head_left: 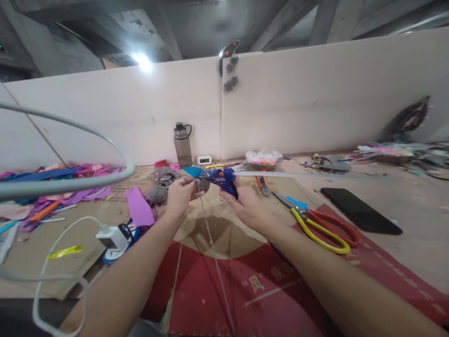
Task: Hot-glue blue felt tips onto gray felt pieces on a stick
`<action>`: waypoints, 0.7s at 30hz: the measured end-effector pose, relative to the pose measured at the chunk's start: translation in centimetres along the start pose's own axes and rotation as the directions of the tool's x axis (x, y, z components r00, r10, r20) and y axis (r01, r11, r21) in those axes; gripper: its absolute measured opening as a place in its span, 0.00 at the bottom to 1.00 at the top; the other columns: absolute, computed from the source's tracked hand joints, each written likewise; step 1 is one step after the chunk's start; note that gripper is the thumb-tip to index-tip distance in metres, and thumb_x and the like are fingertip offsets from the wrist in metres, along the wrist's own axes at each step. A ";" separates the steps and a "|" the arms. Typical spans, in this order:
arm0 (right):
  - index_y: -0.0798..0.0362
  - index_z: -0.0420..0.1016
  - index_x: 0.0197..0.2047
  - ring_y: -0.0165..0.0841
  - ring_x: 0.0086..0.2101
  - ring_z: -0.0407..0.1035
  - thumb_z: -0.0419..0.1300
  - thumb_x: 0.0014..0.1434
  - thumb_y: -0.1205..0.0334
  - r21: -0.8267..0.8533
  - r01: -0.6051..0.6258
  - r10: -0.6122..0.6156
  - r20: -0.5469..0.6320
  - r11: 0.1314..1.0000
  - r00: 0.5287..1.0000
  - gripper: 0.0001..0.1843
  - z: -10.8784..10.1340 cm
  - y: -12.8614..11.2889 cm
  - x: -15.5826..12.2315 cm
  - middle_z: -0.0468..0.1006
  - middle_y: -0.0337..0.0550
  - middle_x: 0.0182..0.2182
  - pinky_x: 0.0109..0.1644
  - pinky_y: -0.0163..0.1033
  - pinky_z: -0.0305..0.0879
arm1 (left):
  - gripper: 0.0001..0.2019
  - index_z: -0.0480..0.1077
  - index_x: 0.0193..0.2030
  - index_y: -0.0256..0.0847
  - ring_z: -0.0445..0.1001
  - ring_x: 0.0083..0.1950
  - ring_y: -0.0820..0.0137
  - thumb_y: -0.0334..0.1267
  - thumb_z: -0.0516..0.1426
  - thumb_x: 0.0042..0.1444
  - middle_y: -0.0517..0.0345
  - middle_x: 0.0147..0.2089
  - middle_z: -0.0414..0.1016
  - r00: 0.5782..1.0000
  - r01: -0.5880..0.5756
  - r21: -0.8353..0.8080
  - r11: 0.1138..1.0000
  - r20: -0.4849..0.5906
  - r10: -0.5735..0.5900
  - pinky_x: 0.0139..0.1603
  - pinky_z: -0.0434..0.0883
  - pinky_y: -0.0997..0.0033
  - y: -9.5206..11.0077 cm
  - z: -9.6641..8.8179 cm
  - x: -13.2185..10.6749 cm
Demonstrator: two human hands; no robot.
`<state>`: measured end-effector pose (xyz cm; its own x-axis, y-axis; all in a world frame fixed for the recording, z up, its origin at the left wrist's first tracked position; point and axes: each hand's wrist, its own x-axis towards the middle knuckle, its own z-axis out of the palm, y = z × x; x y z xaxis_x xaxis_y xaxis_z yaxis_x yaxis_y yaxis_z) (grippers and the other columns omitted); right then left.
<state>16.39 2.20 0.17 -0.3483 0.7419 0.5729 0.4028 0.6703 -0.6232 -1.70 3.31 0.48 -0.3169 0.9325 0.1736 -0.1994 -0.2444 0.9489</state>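
Observation:
My right hand is wrapped around the handle of a blue hot glue gun, its nozzle pointing left. A long clear glue stick runs out of the back of the gun to the right. Close to the nozzle, my left hand pinches a small blue fan-shaped piece. A thin grey string hangs from the left fingers down over the cardboard. Dark grey yarn shows behind the fingertips, partly hidden. The exact contact between nozzle and piece is too small to tell.
Scissors with red and yellow handles, a utility knife and a black phone lie at right. Left are purple scraps, a white plug adapter and cables. A bottle stands behind; a grey tube crosses the left foreground.

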 end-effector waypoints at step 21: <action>0.52 0.61 0.53 0.39 0.42 0.67 0.49 0.59 0.59 -0.021 -0.016 0.016 -0.009 1.000 1.000 0.18 -0.1 0.2 0.1 0.72 0.50 0.44 0.47 0.45 0.62 | 0.15 0.67 0.25 0.35 0.64 0.22 0.79 0.39 0.66 0.33 0.65 0.21 0.63 1.000 -0.016 0.009 1.000 0.003 0.016 0.28 0.74 0.69 -0.3 -0.4 0.4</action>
<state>16.52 2.38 0.12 -0.3343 0.7524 0.5675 0.4260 0.6578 -0.6212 -2.13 3.68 0.17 -0.3177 0.9290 0.1899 -0.1863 -0.2575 0.9482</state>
